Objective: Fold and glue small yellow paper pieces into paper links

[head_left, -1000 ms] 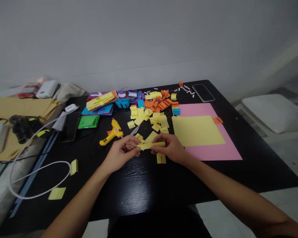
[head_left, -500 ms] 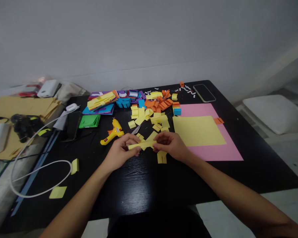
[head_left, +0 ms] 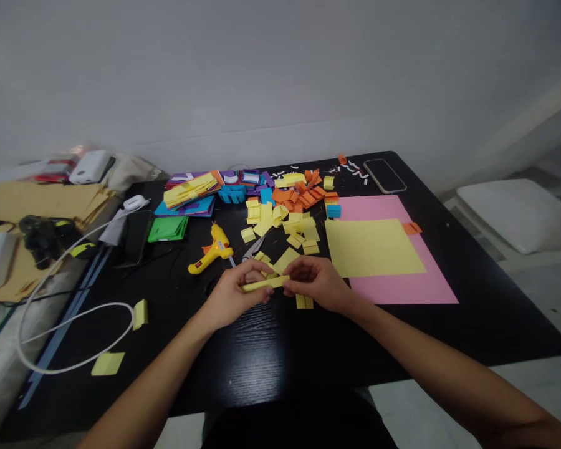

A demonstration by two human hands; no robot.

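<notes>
While the yellow glue gun [head_left: 219, 241] rests on the black table [head_left: 318, 362], a loose yellow slip [head_left: 108, 363] lies well to its left and nearer the person, outside the working spot. Just left of the gun, green papers [head_left: 168, 229] are stacked, probably to stay tidy. Right of the gun and nearer the person, the left hand [head_left: 231, 298] has thumb and fingers clamped on a yellow strip [head_left: 264, 284], seemingly to steady it lengthwise. Scissors [head_left: 253, 248] lie just right of the gun, within easy reach. Cut yellow pieces [head_left: 263, 220] spread to the gun's right and farther back, perhaps gathered by colour. The right hand [head_left: 318, 284] pinches the strip's right end, likely guiding its edge. Well right of the gun, a yellow sheet [head_left: 376, 247] lies flat on a pink sheet [head_left: 397, 292], apparently kept clear of the scraps.
</notes>
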